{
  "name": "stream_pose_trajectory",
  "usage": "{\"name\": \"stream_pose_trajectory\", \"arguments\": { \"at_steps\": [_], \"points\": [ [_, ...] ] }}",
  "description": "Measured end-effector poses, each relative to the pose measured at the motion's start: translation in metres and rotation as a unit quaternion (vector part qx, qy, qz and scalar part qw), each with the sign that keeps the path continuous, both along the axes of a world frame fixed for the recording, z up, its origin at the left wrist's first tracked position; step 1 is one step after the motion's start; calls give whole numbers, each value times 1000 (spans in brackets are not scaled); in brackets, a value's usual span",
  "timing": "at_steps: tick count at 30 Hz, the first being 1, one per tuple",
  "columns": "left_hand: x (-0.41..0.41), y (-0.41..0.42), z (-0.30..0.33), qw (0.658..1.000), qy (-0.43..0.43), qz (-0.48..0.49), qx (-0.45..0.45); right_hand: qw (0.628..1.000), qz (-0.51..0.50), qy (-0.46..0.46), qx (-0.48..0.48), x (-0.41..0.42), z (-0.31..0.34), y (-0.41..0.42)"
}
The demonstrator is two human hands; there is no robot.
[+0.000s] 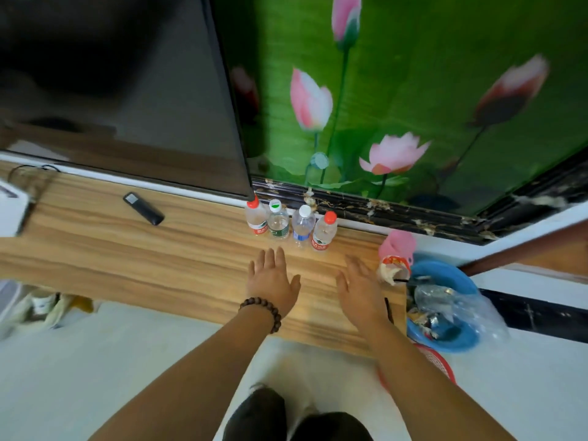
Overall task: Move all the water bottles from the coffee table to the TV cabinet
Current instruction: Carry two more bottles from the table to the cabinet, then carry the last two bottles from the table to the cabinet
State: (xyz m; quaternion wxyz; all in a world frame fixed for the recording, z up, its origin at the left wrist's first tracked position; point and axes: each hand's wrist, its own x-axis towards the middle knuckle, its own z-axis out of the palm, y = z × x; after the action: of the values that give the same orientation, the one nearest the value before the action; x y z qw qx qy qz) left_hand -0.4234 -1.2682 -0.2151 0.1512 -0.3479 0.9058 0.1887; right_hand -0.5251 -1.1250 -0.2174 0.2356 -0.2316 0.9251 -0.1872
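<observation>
Both forearms are bare, with no sleeves showing; the left hand [273, 278] has a bracelet of round dark brown wooden beads [262, 310] about its wrist; the right hand [361, 289] wears nothing; at the bottom edge, dark trousers [296, 418] cover the legs.

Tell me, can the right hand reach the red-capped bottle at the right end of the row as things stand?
Probably yes. The right hand is open and empty, just in front of the red-capped bottle, and only bare cabinet top lies between them.
</observation>
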Motion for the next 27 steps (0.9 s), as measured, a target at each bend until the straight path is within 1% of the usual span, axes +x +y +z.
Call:
{"name": "stream_pose_trajectory", "arguments": {
  "at_steps": [5, 8, 11, 16, 21, 24, 27],
  "points": [
    [48, 5, 73, 1000, 5, -7, 12, 999, 36, 27, 17, 33, 84, 9],
    [75, 3, 103, 1000, 17, 10, 12, 997, 62, 54, 0, 49, 117, 14],
    [100, 6, 126, 998, 39, 48, 5, 995, 83, 59, 1, 63, 138, 15],
    [145, 22, 141, 989, 60, 134, 7, 985, 157, 67, 11, 95, 153, 9],
    [199, 40, 147, 970, 83, 230, -8, 961, 268, 63, 10, 136, 155, -2],
    [236, 57, 146, 953, 99, 286, -20, 944, 324, 56, -11, 163, 155, -7],
    [273, 77, 143, 926, 108, 360, -24, 917, 392, 58, -43, 196, 155, -15]
  ]
}}
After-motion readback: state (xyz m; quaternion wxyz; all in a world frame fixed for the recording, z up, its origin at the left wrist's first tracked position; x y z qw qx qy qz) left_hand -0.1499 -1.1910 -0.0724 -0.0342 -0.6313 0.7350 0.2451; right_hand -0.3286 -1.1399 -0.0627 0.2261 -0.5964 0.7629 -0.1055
